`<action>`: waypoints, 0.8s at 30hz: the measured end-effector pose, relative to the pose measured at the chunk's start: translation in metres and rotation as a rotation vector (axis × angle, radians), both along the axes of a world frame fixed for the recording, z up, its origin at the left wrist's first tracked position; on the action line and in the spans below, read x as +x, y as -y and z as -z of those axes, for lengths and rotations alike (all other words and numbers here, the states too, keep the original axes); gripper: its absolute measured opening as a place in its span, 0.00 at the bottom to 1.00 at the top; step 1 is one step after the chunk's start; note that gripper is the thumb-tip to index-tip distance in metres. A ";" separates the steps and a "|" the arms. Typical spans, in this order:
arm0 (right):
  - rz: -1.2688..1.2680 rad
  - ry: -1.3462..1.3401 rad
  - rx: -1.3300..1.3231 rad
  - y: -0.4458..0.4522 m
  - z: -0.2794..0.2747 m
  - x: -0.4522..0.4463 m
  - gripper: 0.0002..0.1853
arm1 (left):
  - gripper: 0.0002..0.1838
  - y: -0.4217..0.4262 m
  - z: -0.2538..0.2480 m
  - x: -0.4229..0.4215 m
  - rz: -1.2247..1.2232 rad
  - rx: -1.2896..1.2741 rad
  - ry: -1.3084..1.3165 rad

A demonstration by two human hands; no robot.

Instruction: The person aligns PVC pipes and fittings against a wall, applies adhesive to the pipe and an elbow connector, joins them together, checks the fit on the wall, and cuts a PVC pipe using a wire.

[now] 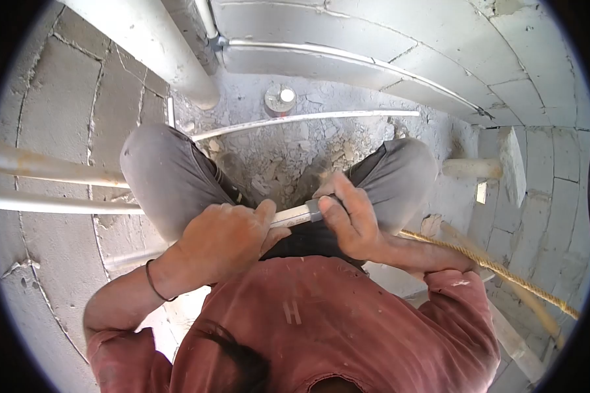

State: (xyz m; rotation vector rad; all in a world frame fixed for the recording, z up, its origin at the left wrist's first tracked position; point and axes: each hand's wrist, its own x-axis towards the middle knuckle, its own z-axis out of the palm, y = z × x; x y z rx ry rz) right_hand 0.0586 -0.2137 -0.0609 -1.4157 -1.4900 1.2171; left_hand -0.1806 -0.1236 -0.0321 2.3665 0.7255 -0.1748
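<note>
So, the white pipe [290, 217] sits over the lap [305, 245], left hand [224, 230] clamped round it, right hand [354, 224] gripping the grey fitting [314, 210]. Probably light, stiff, dust-slick; best held close to the fitting.

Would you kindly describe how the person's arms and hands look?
The left hand, with a thin dark band at its wrist, and the right hand are gloveless. Faded red sleeves end near the elbows, the right with a whitish smudge.
</note>
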 end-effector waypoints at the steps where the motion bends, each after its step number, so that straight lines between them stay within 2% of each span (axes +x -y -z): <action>1: 0.001 -0.004 0.014 -0.003 -0.002 0.003 0.10 | 0.21 -0.005 -0.002 0.002 0.001 0.014 -0.004; 4: 0.066 -0.180 -0.057 -0.011 -0.009 0.016 0.10 | 0.19 -0.023 -0.011 0.009 0.031 0.092 0.047; 6: 0.046 -0.290 -0.098 -0.011 -0.013 0.025 0.11 | 0.18 -0.029 -0.016 0.008 0.061 -0.063 0.133; 7: 0.013 -0.358 -0.135 -0.006 -0.014 0.030 0.12 | 0.18 -0.030 -0.020 0.004 0.075 -0.063 0.132; 8: 0.029 -0.363 -0.136 0.002 -0.017 0.035 0.12 | 0.17 -0.031 -0.024 -0.003 0.122 -0.170 0.069; 10: 0.008 -0.466 -0.400 0.022 -0.026 0.042 0.09 | 0.16 -0.027 -0.027 -0.014 0.181 -0.390 -0.047; 11: 0.022 -0.475 -0.406 0.033 -0.029 0.038 0.09 | 0.16 -0.018 -0.030 -0.015 0.194 -0.399 -0.055; 13: -0.130 -0.173 -0.144 0.055 -0.037 0.027 0.06 | 0.18 0.003 -0.037 -0.015 0.216 -0.433 -0.069; 14: -0.124 -0.175 -0.143 0.063 -0.044 0.024 0.06 | 0.18 0.016 -0.042 -0.016 0.221 -0.433 -0.072; 16: -0.166 -0.186 -0.260 0.077 -0.055 0.021 0.12 | 0.21 0.038 -0.051 -0.016 0.193 -0.329 -0.247; 17: -0.165 -0.197 -0.267 0.081 -0.053 0.020 0.12 | 0.21 0.042 -0.053 -0.015 0.194 -0.337 -0.257; 19: -0.099 -0.187 -0.160 0.092 -0.050 0.018 0.23 | 0.22 0.056 -0.055 -0.016 0.161 -0.261 -0.160; 20: -0.104 -0.297 -0.189 0.097 -0.044 0.019 0.36 | 0.22 0.057 -0.056 -0.015 0.144 -0.287 -0.103; 21: -0.111 -0.310 -0.215 0.099 -0.038 0.013 0.36 | 0.22 0.059 -0.057 -0.015 0.134 -0.315 -0.112; 23: 0.068 -0.700 -0.138 0.099 -0.031 0.003 0.44 | 0.22 0.062 -0.059 -0.015 0.115 -0.327 -0.137; 24: -0.061 -0.830 -0.277 0.100 -0.032 0.008 0.49 | 0.22 0.063 -0.061 -0.015 0.128 -0.316 -0.178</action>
